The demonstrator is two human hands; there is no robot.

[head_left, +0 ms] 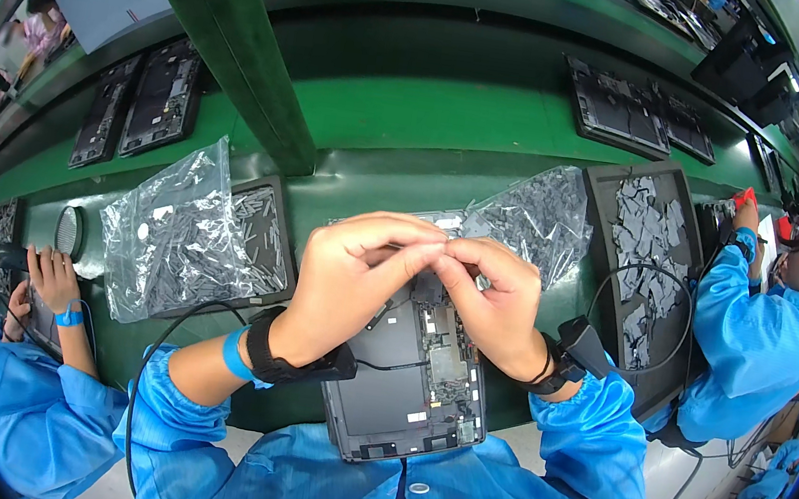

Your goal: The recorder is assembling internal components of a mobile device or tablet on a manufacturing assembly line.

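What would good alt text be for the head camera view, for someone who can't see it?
A person's left hand and right hand meet fingertip to fingertip, pinching something too small to make out, above an opened dark device chassis on a green workbench. Clear bags of small parts lie nearby, and blue-coated co-workers sit at either side.

Glossy, crinkled clear plastic bag [176,220] of small grey parts lies on a smooth green table [387,112]; matt dark plastic and bare metal show inside an opened tablet chassis [414,373], beneath smooth blue cloth sleeves [588,426] and a black fabric wrist strap [289,361].
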